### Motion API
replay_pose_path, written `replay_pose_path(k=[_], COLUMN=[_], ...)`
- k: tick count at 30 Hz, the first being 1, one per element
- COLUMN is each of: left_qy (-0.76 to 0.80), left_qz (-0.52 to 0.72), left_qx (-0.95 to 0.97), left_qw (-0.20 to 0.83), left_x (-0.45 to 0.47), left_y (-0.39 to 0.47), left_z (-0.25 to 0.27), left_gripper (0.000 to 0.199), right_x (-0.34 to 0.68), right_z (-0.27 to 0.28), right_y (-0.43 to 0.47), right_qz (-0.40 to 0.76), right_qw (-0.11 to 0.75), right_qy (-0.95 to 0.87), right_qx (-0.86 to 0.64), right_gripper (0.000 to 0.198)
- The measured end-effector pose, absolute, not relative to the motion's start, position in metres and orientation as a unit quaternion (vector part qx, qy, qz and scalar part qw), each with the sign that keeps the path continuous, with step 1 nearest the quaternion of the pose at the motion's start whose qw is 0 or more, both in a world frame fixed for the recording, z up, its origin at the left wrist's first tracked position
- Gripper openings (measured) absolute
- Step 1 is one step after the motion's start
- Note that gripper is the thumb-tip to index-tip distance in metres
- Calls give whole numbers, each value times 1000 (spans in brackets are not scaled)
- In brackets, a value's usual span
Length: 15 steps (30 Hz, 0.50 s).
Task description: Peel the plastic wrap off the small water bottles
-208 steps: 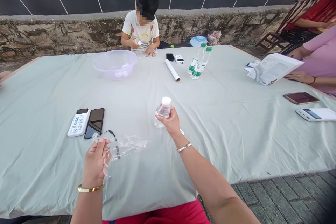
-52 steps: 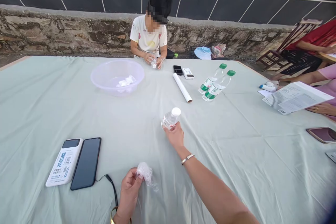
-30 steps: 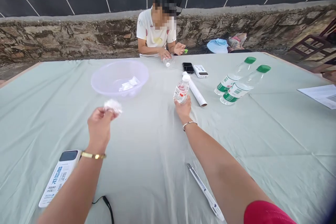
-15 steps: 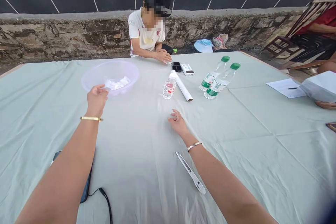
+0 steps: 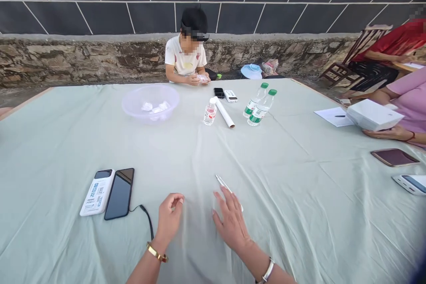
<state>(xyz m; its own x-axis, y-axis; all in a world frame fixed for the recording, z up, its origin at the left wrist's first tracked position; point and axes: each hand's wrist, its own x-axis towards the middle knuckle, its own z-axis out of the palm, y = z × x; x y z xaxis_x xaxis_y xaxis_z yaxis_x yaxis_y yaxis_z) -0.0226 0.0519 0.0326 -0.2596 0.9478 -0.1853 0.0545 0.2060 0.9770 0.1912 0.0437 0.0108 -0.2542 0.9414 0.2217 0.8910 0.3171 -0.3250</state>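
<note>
My right hand is spread open, its fingers over a slim white utility knife; the hand covers much of the knife, and I cannot tell whether it touches it. My left hand hovers over the cloth to the left, fingers curled in with the thumb against them and nothing visible between. Beside it, a black cable runs from a dark phone, which lies next to a white power bank.
A translucent purple basin holds small white packets. Near it stand a small clear bottle, a white roll and two green-capped bottles. Across the table a person handles something whitish. At right, a person's hand holds a white box.
My left hand has drawn back from the basin toward me. My right hand has come back over the utility knife and spread its fingers. The view has tilted up.
</note>
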Motion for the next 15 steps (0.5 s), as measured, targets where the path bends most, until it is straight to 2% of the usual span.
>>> replay_pose_path(k=[3,8,15], left_qy=[623,630,621], left_qz=[477,477,474], left_qx=[417,414,515], left_qw=[459,451,353], left_x=[-10,-3,-6], left_y=[26,3,-3], left_z=[29,9,-8], left_gripper=[16,15,12], right_x=[166,151,151], right_z=[10,-5,-7], right_y=[34,32,32], right_qz=[88,92,95], right_qw=[177,165,138], right_qy=[-815,-794,-787], right_qx=[-544,-578,-594], right_gripper=[51,48,45])
